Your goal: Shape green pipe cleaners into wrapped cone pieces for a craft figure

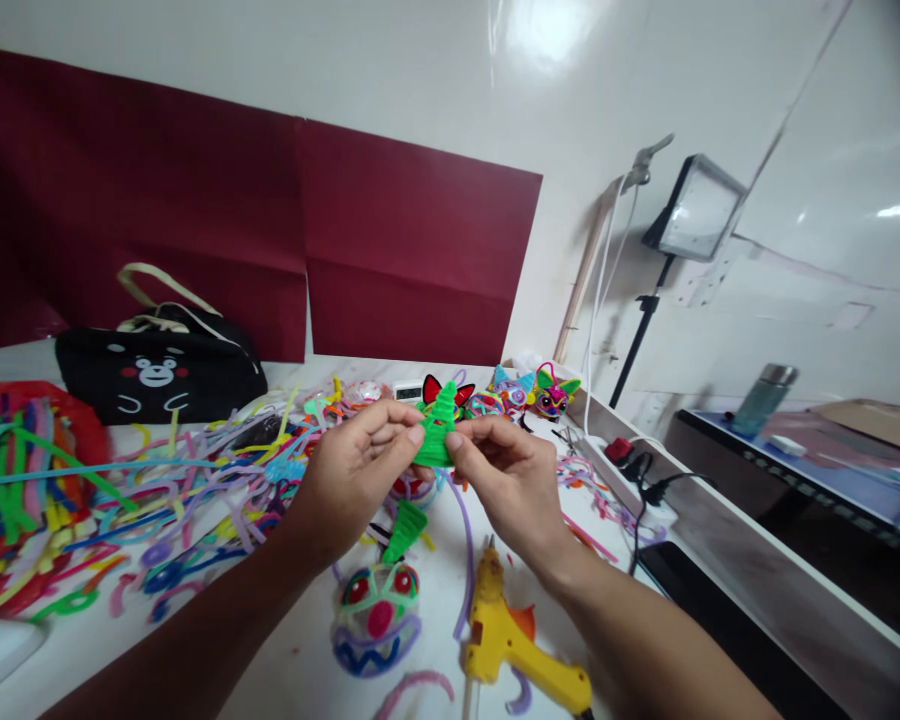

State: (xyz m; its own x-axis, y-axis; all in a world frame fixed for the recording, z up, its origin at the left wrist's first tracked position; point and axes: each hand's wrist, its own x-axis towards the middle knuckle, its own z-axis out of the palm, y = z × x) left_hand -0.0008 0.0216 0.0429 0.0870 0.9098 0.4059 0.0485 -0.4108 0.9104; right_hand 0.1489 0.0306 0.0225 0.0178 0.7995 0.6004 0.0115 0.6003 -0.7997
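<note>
Between my two hands, above the table, is a green fuzzy triangle that looks made of coiled pipe cleaner. My left hand pinches its left edge with thumb and fingers. On the opposite edge, my right hand grips it the same way. Below lies a round clown-like face ornament with red eyes, a pink nose and a zigzag blue mouth. A second green triangle rests at its top; I cannot tell whether it is attached. A yellow hot glue gun lies under my right forearm.
Loose pipe cleaners cover the table's left side, with a red bag of them at far left. Behind stand a black bag and finished face ornaments. A power strip and a dark phone-like slab lie right.
</note>
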